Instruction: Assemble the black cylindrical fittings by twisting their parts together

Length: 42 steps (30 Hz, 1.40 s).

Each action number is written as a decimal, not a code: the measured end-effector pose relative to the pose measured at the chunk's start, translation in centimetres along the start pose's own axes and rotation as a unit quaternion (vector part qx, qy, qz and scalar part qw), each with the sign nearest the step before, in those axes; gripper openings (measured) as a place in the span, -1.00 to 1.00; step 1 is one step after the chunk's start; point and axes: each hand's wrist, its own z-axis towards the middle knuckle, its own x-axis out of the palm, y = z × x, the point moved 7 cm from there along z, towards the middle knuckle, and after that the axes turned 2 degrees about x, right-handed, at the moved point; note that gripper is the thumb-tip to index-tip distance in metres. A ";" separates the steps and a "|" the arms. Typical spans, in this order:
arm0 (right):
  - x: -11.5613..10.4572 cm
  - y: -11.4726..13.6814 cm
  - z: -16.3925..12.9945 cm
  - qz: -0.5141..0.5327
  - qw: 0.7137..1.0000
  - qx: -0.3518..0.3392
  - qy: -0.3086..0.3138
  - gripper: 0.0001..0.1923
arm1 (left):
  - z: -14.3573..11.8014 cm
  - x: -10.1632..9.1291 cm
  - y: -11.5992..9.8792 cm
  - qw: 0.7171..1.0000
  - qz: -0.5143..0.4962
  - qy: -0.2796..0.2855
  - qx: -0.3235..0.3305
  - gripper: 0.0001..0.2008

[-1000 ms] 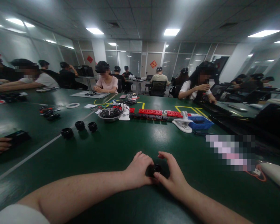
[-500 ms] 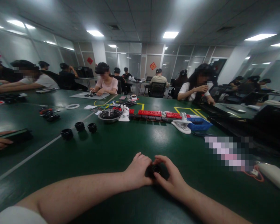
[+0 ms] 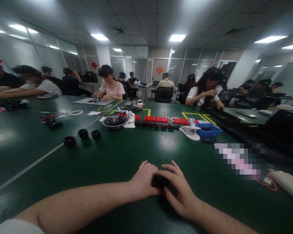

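A small black round part (image 3: pixel 158 182) is held low over the green table, mostly covered by my fingers. My left hand (image 3: pixel 144 180) is closed around its left side. From the other side my right hand (image 3: pixel 179 188) grips it with thumb and index finger, while its other fingers stretch out beyond it. Which exact kind of part it is, I cannot make out. Farther off to the left stand three black cylindrical pieces: one piece (image 3: pixel 69 141) at the pale line, a second (image 3: pixel 83 133) behind it and a third (image 3: pixel 96 135) to the right.
Across the middle lie a metal bowl (image 3: pixel 107 126) with dark contents, red blocks in a row (image 3: pixel 156 118), a white clamp-like stand (image 3: pixel 190 131) and a blue bin (image 3: pixel 210 131). A white pouch (image 3: pixel 286 183) is at the right. Co-workers sit around the table.
My right hand's fingers have shifted and spread over the black part, whose round open end no longer shows. Another person's hand with a dark flat object has left the left edge.
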 end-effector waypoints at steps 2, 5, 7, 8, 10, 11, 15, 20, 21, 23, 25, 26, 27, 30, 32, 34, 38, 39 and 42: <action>-0.1 -0.7 -0.1 -0.027 0.999 0.026 -0.028 -0.47 | 0.0 0.0 0.1 1.000 -0.004 -0.001 -0.004 -0.63; -0.2 -1.8 -0.1 -0.076 0.992 0.073 -0.067 -0.46 | 0.1 0.2 0.2 1.000 0.006 0.001 -0.004 -0.64; -0.3 -2.2 -0.1 -0.089 0.988 0.097 -0.083 -0.47 | 0.1 0.1 0.1 1.000 0.008 -0.002 -0.003 -0.64; -0.3 -2.3 -0.1 -0.087 0.987 0.105 -0.085 -0.48 | 0.1 0.0 0.1 1.000 0.008 -0.003 -0.003 -0.64; -0.2 -2.3 0.0 -0.074 0.988 0.113 -0.078 -0.52 | 0.1 -0.1 -0.1 1.000 0.007 -0.001 -0.006 -0.65; -0.1 -2.2 0.0 -0.067 0.989 0.114 -0.073 -0.55 | 0.1 -0.2 -0.2 1.000 0.007 0.001 -0.007 -0.65; 0.2 -2.0 0.2 -0.036 0.992 0.111 -0.054 -0.62 | 0.1 -0.4 -0.4 1.000 0.009 0.004 -0.006 -0.66; 0.3 -1.7 0.2 -0.011 0.995 0.094 -0.044 -0.62 | 0.1 -0.3 -0.2 1.000 0.005 0.008 -0.008 -0.69; 0.2 -1.5 0.3 -0.003 0.995 0.087 -0.042 -0.61 | 0.1 -0.3 -0.2 1.000 0.004 0.008 -0.009 -0.69; 0.1 -1.0 0.4 0.014 0.997 0.068 -0.040 -0.60 | 0.1 -0.3 -0.2 1.000 0.006 0.007 -0.010 -0.68; 0.1 -0.6 0.5 0.027 0.998 0.052 -0.036 -0.58 | 0.1 -0.3 -0.3 1.000 0.012 0.008 -0.008 -0.68; 0.1 -0.5 0.5 0.031 0.998 0.048 -0.034 -0.57 | 0.1 -0.3 -0.3 1.000 0.015 0.010 -0.007 -0.69; 0.2 -0.4 0.5 0.034 0.998 0.046 -0.031 -0.56 | 0.1 -0.2 -0.3 1.000 0.018 0.010 -0.006 -0.70; 0.3 -0.3 0.4 0.036 0.998 0.039 -0.016 -0.53 | 0.1 -0.1 -0.2 1.000 0.021 0.006 -0.003 -0.72; 0.5 -0.1 0.3 0.029 0.999 0.025 0.000 -0.47 | 0.1 0.0 0.0 1.000 0.020 0.003 -0.002 -0.71; 0.6 0.2 0.2 0.018 1.000 0.003 0.019 -0.42 | 0.2 0.2 0.1 1.000 0.021 0.001 0.000 -0.68; 0.4 0.3 -0.1 -0.006 1.000 -0.019 0.007 -0.37 | 0.1 0.2 0.2 1.000 0.010 -0.008 0.004 -0.59; 0.2 0.1 -0.2 -0.015 1.000 -0.011 -0.015 -0.38 | 0.1 0.1 0.2 1.000 0.007 -0.009 0.002 -0.58; -0.3 -1.4 -0.3 -0.054 0.993 0.068 -0.082 -0.44 | 0.0 0.0 0.2 1.000 0.012 -0.012 0.001 -0.59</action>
